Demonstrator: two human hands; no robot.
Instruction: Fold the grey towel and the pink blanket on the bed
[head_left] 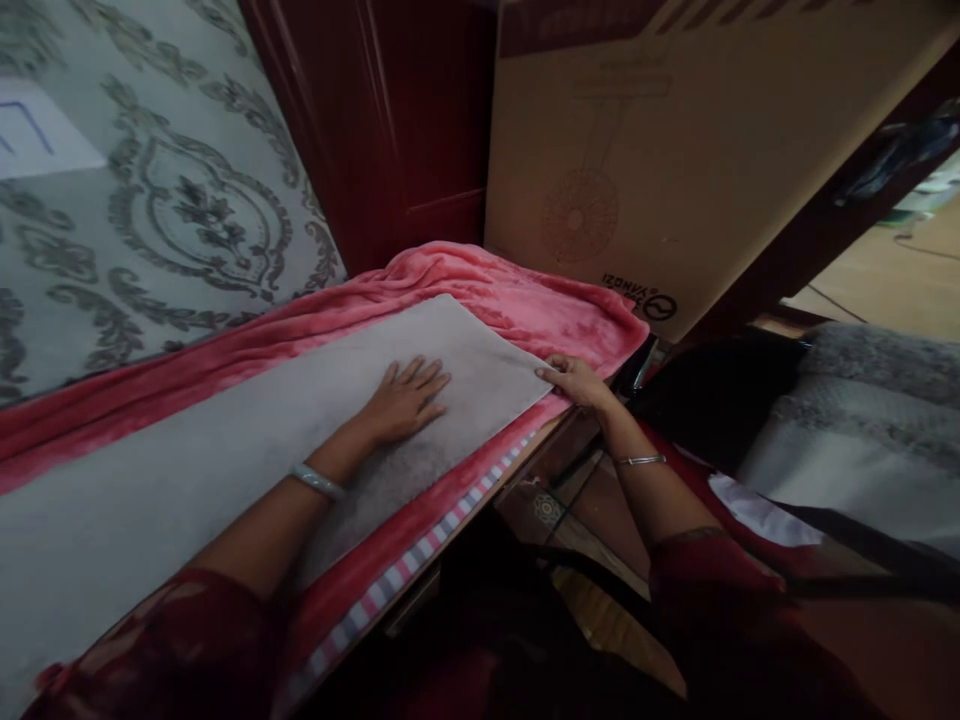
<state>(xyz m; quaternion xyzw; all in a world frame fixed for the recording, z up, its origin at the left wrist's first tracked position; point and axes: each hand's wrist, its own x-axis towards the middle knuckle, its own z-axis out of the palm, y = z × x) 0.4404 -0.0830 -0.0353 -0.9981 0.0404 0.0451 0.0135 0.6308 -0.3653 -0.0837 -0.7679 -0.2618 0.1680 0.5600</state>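
Patterned grey wallpaper point(150, 200) and a dark red wooden door point(390, 120) back a bed spread with a plush pink blanket point(525, 300), soft and rumpled at its far end. On the blanket lies a flat grey cloth point(262, 420), a long smooth rectangle with a felt-like nap; its long axis runs from the near left corner up toward the far right, along the bed. The left hand point(405, 400) rests flat on the cloth, palm down, fingers spread wide, holding nothing. The right hand point(574, 380) pinches the cloth's far right corner at the bed's edge. Each wrist wears a thin bangle. A striped sheet edge point(420, 550) shows under the blanket. Just beyond the blanket stands a large cardboard box point(675, 150), tilted, printed with a fan.
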